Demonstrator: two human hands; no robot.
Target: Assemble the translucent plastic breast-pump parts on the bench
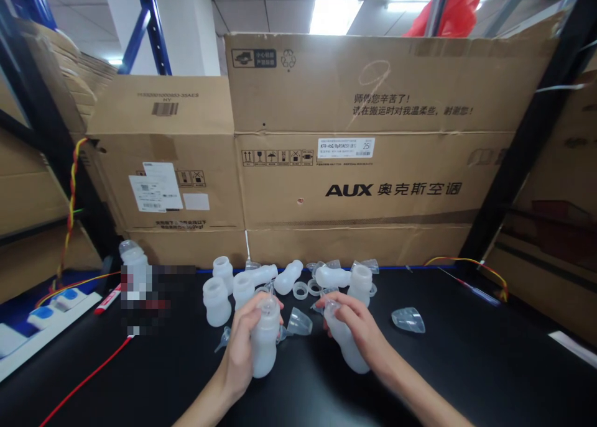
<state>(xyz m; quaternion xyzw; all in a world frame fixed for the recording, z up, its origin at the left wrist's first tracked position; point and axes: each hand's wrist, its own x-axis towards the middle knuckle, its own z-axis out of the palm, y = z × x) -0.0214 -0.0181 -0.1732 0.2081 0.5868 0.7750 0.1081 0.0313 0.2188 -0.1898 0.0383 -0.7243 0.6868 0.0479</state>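
Observation:
My left hand is wrapped round a frosted white squeeze bottle, held nearly upright with a clear fitting at its top. In my right hand is a second frosted bottle, tilted with its top leaning left; fingers and thumb close round its neck. Between the hands, a clear cap lies on the black table. Another clear cap rests to the right. Behind the hands are several open bottles, some upright like this bottle, others on their sides, with white rings among them.
A cardboard wall stands behind the table. At the left are a power strip, a red marker, a capped bottle and a red cable. A screwdriver-like tool lies at the right.

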